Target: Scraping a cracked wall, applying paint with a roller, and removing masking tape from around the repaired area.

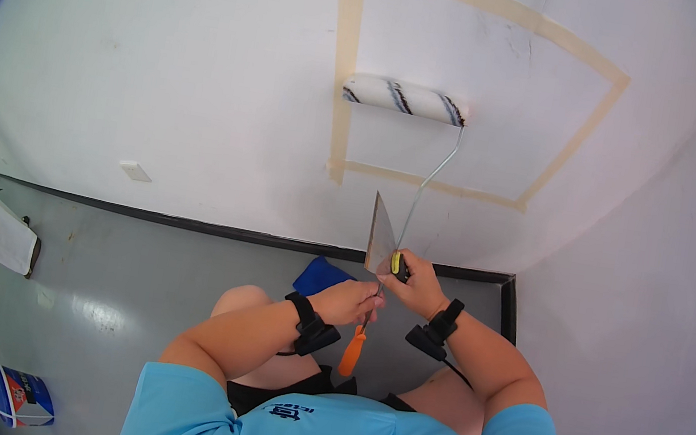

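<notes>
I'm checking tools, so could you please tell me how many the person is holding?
2: the paint roller, its handle in the right hand, and the orange-handled scraper, held below its blade by the left hand.

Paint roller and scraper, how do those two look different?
The paint roller has a white cylindrical cover with dark spiral stripes, while the scraper has a flat, plain grey blade. The paint roller's cover lies across the view, whereas the scraper's blade points up it. Both have metal parts: the paint roller a thin bent rod, the scraper its blade.
</notes>
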